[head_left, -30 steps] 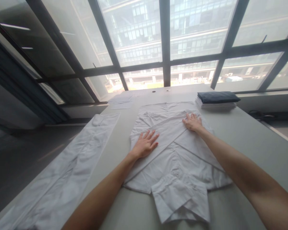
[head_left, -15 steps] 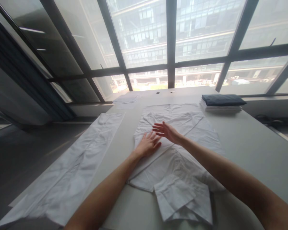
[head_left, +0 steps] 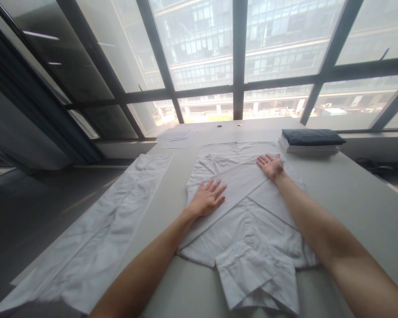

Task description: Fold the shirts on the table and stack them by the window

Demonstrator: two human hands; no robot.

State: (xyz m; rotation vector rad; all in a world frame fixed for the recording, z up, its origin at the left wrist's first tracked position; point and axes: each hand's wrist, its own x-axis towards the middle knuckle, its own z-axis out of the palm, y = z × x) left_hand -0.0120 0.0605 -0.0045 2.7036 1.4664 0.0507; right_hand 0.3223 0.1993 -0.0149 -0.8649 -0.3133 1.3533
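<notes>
A white shirt (head_left: 232, 181) lies spread on the table, its sleeves folded across the body. The cuffs (head_left: 257, 274) hang toward me at the near end. My left hand (head_left: 207, 198) rests flat on the left part of the folded cloth, fingers spread. Farther up on the right, my right hand (head_left: 270, 166) is on the shirt with its palm partly turned up and fingers stretched out. Neither hand grips anything. The cloth beneath both palms is hidden.
Another white garment (head_left: 96, 234) lies along the table's left edge. At the back right is a folded dark blue cloth (head_left: 313, 136) on a white stack (head_left: 313, 150). Papers (head_left: 174, 138) lie at the far left of the white table (head_left: 361, 212). Windows stand behind it.
My right hand has moved from beside my left hand to the right across the shirt, and the cloth there lies smoother. My left hand has stayed nearly in place.
</notes>
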